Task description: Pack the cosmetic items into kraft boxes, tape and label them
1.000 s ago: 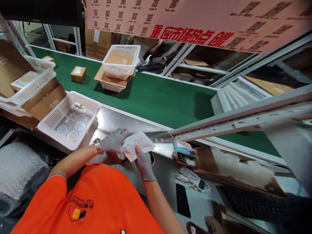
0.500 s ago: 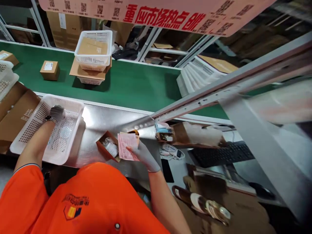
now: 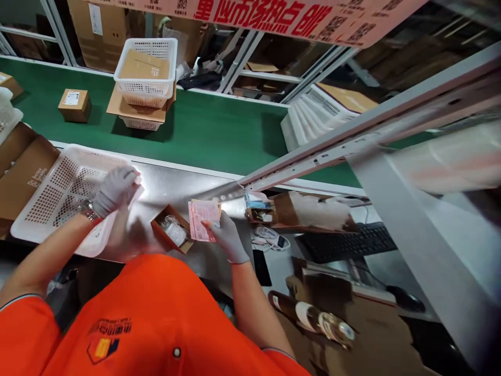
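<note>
My gloved right hand (image 3: 229, 235) pinches a small stack of pink printed slips (image 3: 204, 219), thumb on top. Just left of the slips, a small open cardboard box (image 3: 160, 237) stands on the metal bench, with a clear plastic-wrapped item (image 3: 175, 231) inside. Above the right side of a white perforated basket (image 3: 27, 224), my gloved left hand (image 3: 114, 190) is closed, its fingers curled together. A small pale pinkish bit shows at its fingertips, too blurred to name. A watch (image 3: 89, 210) sits on the left wrist.
Beyond the metal bench (image 3: 168, 183) runs a green conveyor belt (image 3: 219, 136), carrying a small carton (image 3: 75, 106) and stacked white baskets (image 3: 146, 62). A metal post (image 3: 313, 156) slants across the right. Behind it are a keyboard (image 3: 348, 243) and tape-wrapped bottles (image 3: 313, 316).
My left hand has come up out of the white basket and moved right, fingers now closed. My right hand keeps hold of the slips. The whole view has shifted slightly.
</note>
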The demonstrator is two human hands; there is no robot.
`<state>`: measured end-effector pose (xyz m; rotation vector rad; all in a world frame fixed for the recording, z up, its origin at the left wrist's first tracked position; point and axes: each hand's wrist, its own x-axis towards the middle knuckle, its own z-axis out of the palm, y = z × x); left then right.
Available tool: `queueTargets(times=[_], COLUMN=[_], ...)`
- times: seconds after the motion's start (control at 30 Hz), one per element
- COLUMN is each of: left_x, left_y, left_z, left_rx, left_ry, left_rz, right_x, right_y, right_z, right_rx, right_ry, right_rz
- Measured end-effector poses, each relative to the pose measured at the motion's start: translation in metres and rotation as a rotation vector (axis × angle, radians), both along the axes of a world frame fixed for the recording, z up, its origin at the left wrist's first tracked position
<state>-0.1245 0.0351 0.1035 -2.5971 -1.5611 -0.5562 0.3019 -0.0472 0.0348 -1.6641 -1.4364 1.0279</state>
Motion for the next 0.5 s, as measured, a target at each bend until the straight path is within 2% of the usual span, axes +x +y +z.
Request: queueTargets(times=[0.03, 0.07, 0.13, 0.17, 0.23, 0.33, 0.4, 0.5], left_x=[0.026, 0.048, 0.076, 0.081, 0.075, 0.050, 0.032, 0.001], left_y=[-0.014, -0.025, -0.040, -0.044, -0.044, -0.039, -0.038, -0.041], left_z=[-0.002, -0.006, -0.018, -0.024, -0.035, -0.042, -0.042, -0.038], left_rx=[-0.041, -0.082, -0.164, -0.201, -0.242, -0.244, -0.249, -0.188], left_ry=[0.011, 0.036, 0.105, 0.135, 0.176, 0.158, 0.073, -0.195], left_rz=[-0.125, -0.169, -0.148, -0.101, 0.020, 0.215, 0.339, 0.482], right_x=[0.000, 0.000, 0.002, 0.004, 0.008, 0.011, 0.011, 0.011], right_y=[0.001, 0.002, 0.000, -0.001, -0.006, -0.013, -0.016, -0.017], right_z=[0.002, 0.004, 0.008, 0.010, 0.013, 0.013, 0.011, 0.003], right_rx=[0.017, 0.036, 0.058, 0.062, 0.067, 0.048, 0.012, -0.017], right_ry=[0.007, 0.014, 0.033, 0.048, 0.080, 0.119, 0.131, 0.162], right_rz=[0.000, -0.002, -0.006, -0.007, -0.012, -0.039, -0.051, -0.031])
